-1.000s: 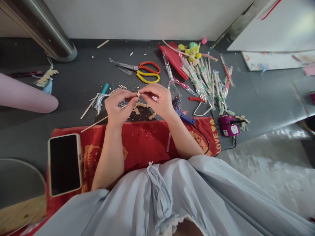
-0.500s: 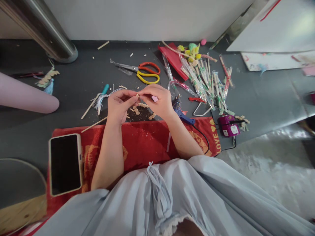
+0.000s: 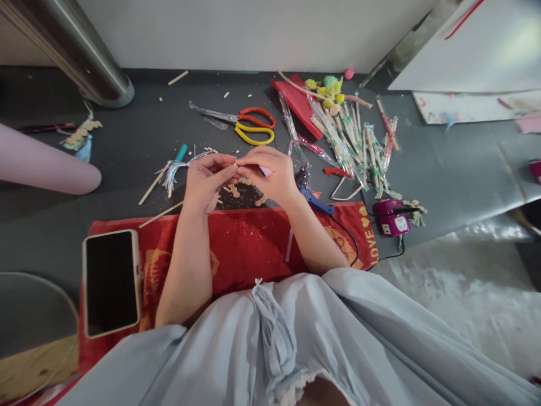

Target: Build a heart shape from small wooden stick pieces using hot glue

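My left hand (image 3: pixel 208 183) and my right hand (image 3: pixel 270 173) meet fingertip to fingertip above the dark surface. Both are closed in a pinch on a small pale piece (image 3: pixel 235 165), mostly covered by the fingers. A pink scrap (image 3: pixel 265 171) shows at the palm of my right hand. Beneath the hands lie tan crumbly bits (image 3: pixel 261 200) and short pale stick pieces. Scissors (image 3: pixel 253 125) with one orange and one yellow handle lie beyond them. A blue glue gun (image 3: pixel 315 197) rests beside my right wrist.
A red towel (image 3: pixel 253 242) lies under my forearms, with a phone (image 3: pixel 112 282) at its left. Wrapped sticks (image 3: pixel 342 135) are heaped at the right, near a purple box (image 3: pixel 393 217) with a cable. A metal leg (image 3: pixel 101 73) and a pink cylinder (image 3: pixel 46 160) stand left. White tassel strands (image 3: pixel 170 176) lie nearby.
Both hands stay pinched together in nearly the same place, with only slight finger shifts. The pale piece shows less between the fingertips. Surrounding things have not moved.
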A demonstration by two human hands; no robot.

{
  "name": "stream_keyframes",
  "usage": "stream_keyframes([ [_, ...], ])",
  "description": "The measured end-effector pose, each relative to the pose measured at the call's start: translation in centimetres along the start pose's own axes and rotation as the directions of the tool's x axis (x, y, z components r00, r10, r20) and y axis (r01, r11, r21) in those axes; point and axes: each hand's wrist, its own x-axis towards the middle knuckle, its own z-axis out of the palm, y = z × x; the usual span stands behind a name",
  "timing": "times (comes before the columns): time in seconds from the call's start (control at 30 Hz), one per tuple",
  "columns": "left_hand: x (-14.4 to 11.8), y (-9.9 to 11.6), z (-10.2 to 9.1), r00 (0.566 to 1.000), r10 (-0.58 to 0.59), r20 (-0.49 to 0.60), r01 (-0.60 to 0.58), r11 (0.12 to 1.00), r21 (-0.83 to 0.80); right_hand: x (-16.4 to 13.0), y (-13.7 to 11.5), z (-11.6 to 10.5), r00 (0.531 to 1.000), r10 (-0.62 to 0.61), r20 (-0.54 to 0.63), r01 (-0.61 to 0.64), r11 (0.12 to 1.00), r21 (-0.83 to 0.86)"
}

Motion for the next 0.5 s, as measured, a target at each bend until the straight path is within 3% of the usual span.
stream_keyframes([
  [0.37,-0.1,0.2,0.2,0.997,-0.069,0.019,0.068,0.997,0.027,0.3,-1.0,-0.5,0.999,0.033,0.007,-0.033,0.999,-0.041],
  [0.5,-0.4,1.1,0.9,0.986,-0.157,-0.053,0.156,0.988,-0.016,0.7,-0.9,-1.9,0.991,0.13,-0.023,-0.132,0.987,-0.095],
])
